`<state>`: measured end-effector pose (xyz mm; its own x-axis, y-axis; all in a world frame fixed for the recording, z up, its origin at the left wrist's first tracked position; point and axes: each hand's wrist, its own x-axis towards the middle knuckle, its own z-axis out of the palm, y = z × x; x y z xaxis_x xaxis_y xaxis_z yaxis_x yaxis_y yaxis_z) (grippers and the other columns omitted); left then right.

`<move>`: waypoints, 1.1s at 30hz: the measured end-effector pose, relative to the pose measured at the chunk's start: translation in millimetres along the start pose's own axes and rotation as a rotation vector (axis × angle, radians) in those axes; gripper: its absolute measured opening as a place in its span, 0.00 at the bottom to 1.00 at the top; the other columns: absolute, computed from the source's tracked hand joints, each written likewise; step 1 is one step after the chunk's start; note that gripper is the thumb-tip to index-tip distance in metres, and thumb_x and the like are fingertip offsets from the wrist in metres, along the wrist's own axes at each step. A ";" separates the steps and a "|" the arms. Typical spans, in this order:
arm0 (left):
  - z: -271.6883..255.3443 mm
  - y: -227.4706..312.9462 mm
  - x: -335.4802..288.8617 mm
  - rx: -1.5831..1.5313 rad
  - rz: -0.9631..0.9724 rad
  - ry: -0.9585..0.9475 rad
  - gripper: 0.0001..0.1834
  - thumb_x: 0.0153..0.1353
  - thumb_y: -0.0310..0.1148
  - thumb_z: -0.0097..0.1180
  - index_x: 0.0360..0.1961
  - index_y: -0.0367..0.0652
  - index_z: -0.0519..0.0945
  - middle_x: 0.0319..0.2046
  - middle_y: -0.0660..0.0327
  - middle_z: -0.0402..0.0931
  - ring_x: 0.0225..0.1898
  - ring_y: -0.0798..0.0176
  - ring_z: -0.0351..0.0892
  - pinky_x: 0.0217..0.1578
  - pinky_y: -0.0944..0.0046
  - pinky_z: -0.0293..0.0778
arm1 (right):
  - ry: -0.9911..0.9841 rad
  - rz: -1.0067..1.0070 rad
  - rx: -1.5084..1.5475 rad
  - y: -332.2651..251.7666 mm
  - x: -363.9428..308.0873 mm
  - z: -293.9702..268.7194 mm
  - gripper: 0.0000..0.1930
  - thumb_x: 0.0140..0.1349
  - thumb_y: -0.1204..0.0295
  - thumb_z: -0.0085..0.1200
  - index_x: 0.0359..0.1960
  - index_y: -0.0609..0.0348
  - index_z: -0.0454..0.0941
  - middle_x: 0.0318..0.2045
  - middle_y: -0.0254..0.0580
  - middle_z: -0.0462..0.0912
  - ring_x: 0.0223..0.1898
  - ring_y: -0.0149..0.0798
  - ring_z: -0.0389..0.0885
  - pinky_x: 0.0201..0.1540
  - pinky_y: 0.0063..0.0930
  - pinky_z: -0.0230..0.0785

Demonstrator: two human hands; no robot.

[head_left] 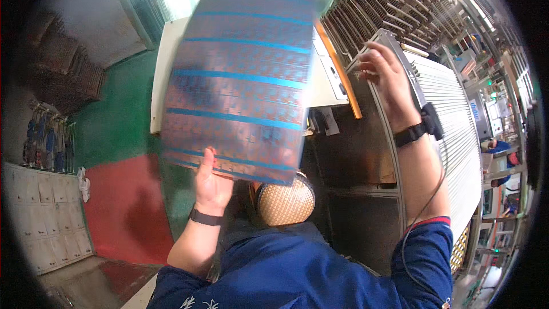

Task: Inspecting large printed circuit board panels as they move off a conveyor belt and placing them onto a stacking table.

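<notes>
In the centre of the frame we see the left hand [210, 183] grasping the lower edge of a large circuit board panel [240, 77], the thumb lying on its face. The panel is copper-brown with blue stripes and is held up, tilted and a little blurred. In the upper right, the right hand [384, 71] rests with bent fingers on the top of a rack of thin pale sheets [452, 114]; we cannot tell if it grips anything. A woven stool [286, 203] stands below the panel.

One circuit panel [240, 80], blue stripes, in my left hand [211, 186]. My right hand [389, 83] on one slotted rack [452, 120]. Two hands, two dark wristbands. One woven stool seat [286, 203]. One white machine top [168, 51].
</notes>
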<state>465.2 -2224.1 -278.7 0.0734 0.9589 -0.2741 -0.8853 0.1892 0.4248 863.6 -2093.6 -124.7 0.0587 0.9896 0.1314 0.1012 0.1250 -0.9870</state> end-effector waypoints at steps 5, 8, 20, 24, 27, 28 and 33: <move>-65.5 4.3 47.7 0.128 0.217 0.228 0.10 0.71 0.37 0.62 0.50 0.49 0.81 0.49 0.65 0.83 0.54 0.62 0.80 0.60 0.51 0.75 | 0.211 -0.221 -1.373 25.4 5.9 -147.9 0.28 0.70 0.60 0.58 0.67 0.59 0.72 0.59 0.59 0.79 0.61 0.56 0.78 0.65 0.44 0.69; -88.1 -10.5 68.9 0.076 0.258 0.358 0.11 0.72 0.35 0.61 0.52 0.46 0.80 0.46 0.66 0.82 0.52 0.63 0.80 0.60 0.52 0.74 | 0.287 -0.049 -1.601 59.2 -17.4 -204.2 0.30 0.69 0.58 0.59 0.69 0.57 0.70 0.63 0.60 0.76 0.65 0.60 0.73 0.68 0.48 0.65; -136.4 -38.9 75.7 0.298 0.020 0.596 0.05 0.74 0.35 0.55 0.46 0.46 0.78 0.42 0.65 0.79 0.45 0.62 0.79 0.52 0.54 0.79 | 0.181 -0.213 -1.272 78.7 -36.4 -233.5 0.27 0.65 0.59 0.61 0.64 0.56 0.75 0.61 0.54 0.77 0.64 0.56 0.74 0.66 0.44 0.67; -133.3 -53.3 86.8 0.090 0.052 0.602 0.09 0.75 0.42 0.55 0.40 0.50 0.78 0.36 0.67 0.78 0.42 0.64 0.78 0.50 0.56 0.79 | 0.213 -0.247 -1.230 79.0 -39.4 -230.3 0.25 0.66 0.60 0.61 0.62 0.58 0.77 0.61 0.54 0.77 0.63 0.54 0.75 0.65 0.43 0.68; -122.8 -68.9 107.2 0.113 0.172 0.738 0.12 0.76 0.46 0.54 0.37 0.52 0.78 0.31 0.69 0.75 0.38 0.65 0.77 0.49 0.56 0.79 | 0.204 -0.179 -1.215 77.7 -40.9 -228.5 0.24 0.68 0.62 0.59 0.64 0.57 0.76 0.63 0.50 0.76 0.64 0.49 0.74 0.66 0.38 0.67; -120.3 -71.6 113.1 0.075 0.230 0.753 0.13 0.76 0.46 0.54 0.37 0.52 0.78 0.31 0.69 0.75 0.38 0.65 0.76 0.49 0.56 0.79 | 0.196 -0.168 -1.222 76.7 -41.0 -228.0 0.24 0.69 0.63 0.59 0.65 0.56 0.75 0.63 0.48 0.75 0.65 0.47 0.73 0.66 0.36 0.66; -117.6 -74.4 152.1 0.065 0.344 0.801 0.14 0.74 0.51 0.54 0.39 0.53 0.73 0.39 0.68 0.72 0.43 0.63 0.73 0.54 0.46 0.75 | 0.192 -0.135 -1.208 73.4 -41.4 -225.4 0.24 0.69 0.64 0.59 0.65 0.56 0.75 0.64 0.48 0.75 0.65 0.47 0.73 0.66 0.36 0.66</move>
<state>488.3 -2117.2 -453.4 -0.5596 0.5325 -0.6350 -0.7690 -0.0481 0.6374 1092.4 -2141.5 -181.7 0.1113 0.9346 0.3377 0.9659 -0.0217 -0.2580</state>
